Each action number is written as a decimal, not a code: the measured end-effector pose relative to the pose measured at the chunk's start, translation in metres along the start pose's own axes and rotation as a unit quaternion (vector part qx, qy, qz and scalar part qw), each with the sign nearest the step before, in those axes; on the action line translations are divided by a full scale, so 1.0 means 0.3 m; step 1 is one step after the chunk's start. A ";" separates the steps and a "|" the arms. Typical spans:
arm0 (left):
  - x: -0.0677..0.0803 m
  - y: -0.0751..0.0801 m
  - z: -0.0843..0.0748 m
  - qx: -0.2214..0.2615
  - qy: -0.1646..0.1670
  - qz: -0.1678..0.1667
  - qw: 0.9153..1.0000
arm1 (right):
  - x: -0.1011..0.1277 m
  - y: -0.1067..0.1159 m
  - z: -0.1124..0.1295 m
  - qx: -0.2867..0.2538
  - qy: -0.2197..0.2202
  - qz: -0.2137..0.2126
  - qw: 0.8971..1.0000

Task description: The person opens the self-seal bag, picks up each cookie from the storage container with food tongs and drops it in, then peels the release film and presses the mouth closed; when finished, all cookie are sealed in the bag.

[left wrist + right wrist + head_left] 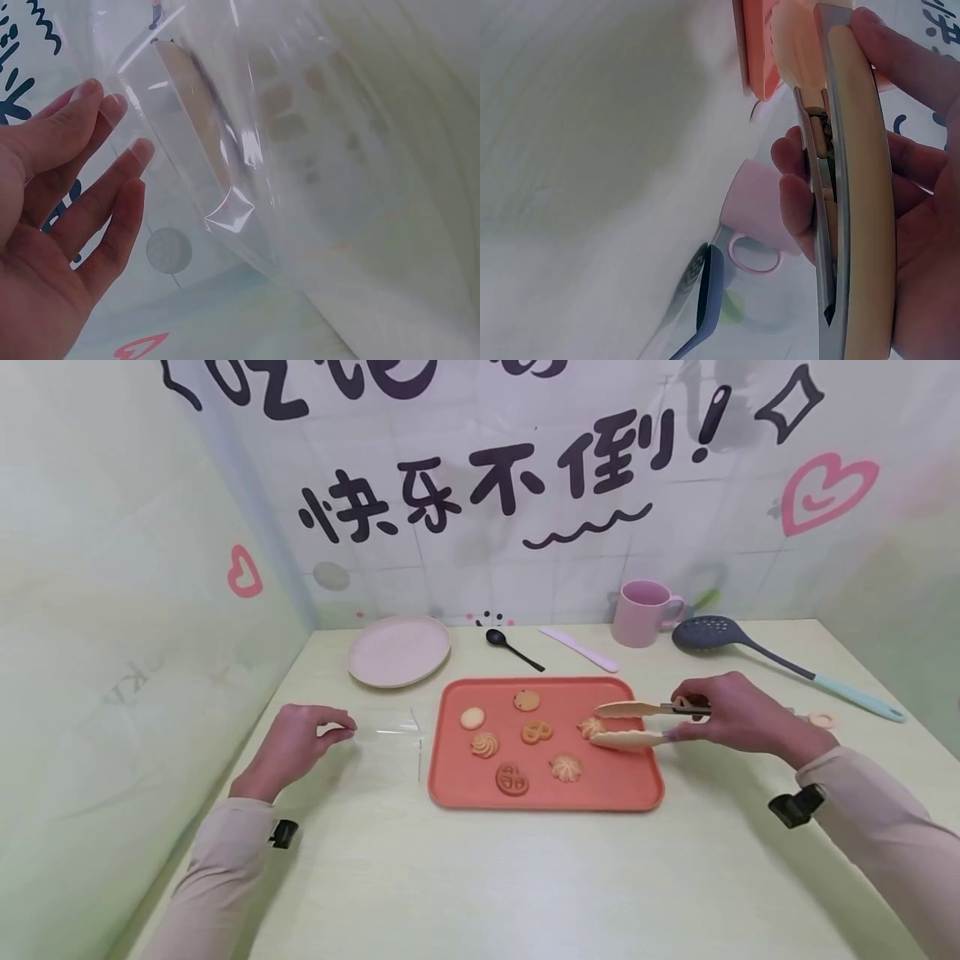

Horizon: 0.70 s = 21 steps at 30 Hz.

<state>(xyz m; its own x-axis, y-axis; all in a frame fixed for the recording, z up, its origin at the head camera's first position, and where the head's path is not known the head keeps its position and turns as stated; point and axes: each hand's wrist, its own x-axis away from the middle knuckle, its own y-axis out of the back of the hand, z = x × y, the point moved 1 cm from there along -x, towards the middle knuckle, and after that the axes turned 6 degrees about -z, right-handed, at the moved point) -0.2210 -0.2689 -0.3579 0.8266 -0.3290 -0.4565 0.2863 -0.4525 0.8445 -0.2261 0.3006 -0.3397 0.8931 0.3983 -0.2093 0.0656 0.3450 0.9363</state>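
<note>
My left hand (337, 729) pinches the edge of a clear plastic bag (386, 732) just above the table, left of the orange tray (615, 781). In the left wrist view the fingers (105, 165) lie against the bag (225, 150). My right hand (705, 720) grips beige tongs (633, 709) over the tray's right side. The tong tips stand apart on either side of a swirl cookie (591, 727). Several other cookies lie on the tray, among them a pretzel one (536, 732). The right wrist view shows the tongs (862, 187) close up in my hand (922, 225).
Along the back stand a pink plate (399, 649), a black spoon (510, 647), a pink spatula (579, 649), a pink mug (643, 612) and a slotted ladle (780, 660). A ring cookie (822, 719) lies on the table by my right wrist. Walls close the left and back.
</note>
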 end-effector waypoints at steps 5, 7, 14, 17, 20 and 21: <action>0.002 0.002 0.002 0.001 0.001 0.000 1.000 | -0.010 0.007 0.014 -0.008 -0.010 0.010 1.000; 0.002 0.002 0.003 0.003 0.000 -0.001 1.000 | -0.008 0.005 0.017 -0.010 -0.007 0.003 1.000; 0.003 -0.001 0.003 0.008 0.005 0.005 1.000 | -0.008 -0.003 0.025 -0.014 0.015 -0.028 0.999; 0.006 -0.001 0.004 0.010 0.007 0.006 1.000 | -0.015 -0.004 0.032 -0.015 0.020 -0.031 0.999; 0.007 -0.001 0.004 0.010 0.005 0.006 1.000 | -0.018 -0.006 0.039 -0.018 0.018 -0.031 0.999; 0.006 -0.001 0.005 0.009 0.005 0.006 1.000 | -0.020 -0.006 0.041 -0.018 0.019 -0.032 0.999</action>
<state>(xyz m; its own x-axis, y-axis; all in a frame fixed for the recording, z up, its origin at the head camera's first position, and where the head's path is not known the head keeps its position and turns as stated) -0.2201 -0.2705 -0.3593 0.8345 -0.3264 -0.4438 0.2675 -0.4642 0.8444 -0.2259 0.2872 -0.3366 0.8702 0.4055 -0.2799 0.1054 0.4019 0.9096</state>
